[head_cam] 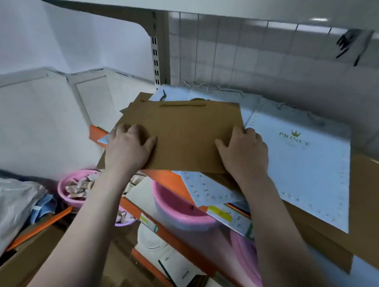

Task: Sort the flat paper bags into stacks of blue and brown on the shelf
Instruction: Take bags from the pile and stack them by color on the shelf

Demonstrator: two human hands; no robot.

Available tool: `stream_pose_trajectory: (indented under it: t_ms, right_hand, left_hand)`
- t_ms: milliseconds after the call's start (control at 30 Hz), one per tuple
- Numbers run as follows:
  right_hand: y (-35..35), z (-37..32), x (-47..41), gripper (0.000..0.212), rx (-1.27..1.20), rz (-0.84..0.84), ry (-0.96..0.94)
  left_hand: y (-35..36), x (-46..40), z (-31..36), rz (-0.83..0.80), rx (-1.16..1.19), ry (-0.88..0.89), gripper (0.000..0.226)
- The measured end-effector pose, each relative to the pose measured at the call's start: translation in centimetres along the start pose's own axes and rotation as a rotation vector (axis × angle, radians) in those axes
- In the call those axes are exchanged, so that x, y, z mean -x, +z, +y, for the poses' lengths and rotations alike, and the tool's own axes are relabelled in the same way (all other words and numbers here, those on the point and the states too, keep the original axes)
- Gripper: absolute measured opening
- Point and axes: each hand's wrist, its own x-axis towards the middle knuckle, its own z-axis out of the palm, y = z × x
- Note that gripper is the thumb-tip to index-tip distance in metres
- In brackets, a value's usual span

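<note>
Shelf [164,176] orange-edged, tiled wall [234,49] behind; hands [184,153] grip brown bag [184,135].

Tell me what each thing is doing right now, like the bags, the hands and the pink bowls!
Brown bag: flat, on top of the pile, gripped at both near corners.
Left hand: grips the brown bag's left corner.
Right hand: grips its right corner.
Blue bag: flat, printed side up, beside the brown bag.
Left pink bowl: holds small wrapped packets.
Middle pink bowl: upright on the lower shelf; contents cannot be seen.
</note>
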Motion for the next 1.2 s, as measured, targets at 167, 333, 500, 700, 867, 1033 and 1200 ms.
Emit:
stream_pose_trajectory:
  t_ms: [167,333,500,700,867,1033,1200]
  right_hand:
    - [0.6,-0.9,-0.7,0.058,0.03,0.025,0.083]
    - [1.1,-1.5,-0.8,0.06,0.026,0.054,0.144]
    - [1.7,-2.0,-0.2,0.06,-0.039,0.119,0.191]
    - [1.1,-2.2,0.4,0.064,-0.072,0.174,0.275]
    - [0.2,-2.4,1.4,0.058,-0.273,0.193,0.343]
    - [-0.8,-3.6,3.8,0.055,-0.292,0.21,0.336]
    - [-1.4,-3.9,7.1,0.051,-0.193,0.241,0.375]
  left_hand:
    - [0.9,-3.0,-1.5,-0.066,0.007,-0.038,0.064]
    - [0.4,-4.5,-2.4,-0.051,0.092,-0.05,0.073]
    - [-0.6,-5.0,-3.5,0.072,0.345,-0.007,0.082]
    - [-1.5,-5.4,-4.3,0.144,0.58,0.081,0.073]
    - [-2.7,-4.8,-5.0,0.154,0.675,0.056,0.07]
    - [-4.1,-3.5,-5.7,0.124,0.574,0.031,0.065]
    - [-4.8,-1.2,-5.7,0.03,0.402,0.065,0.047]
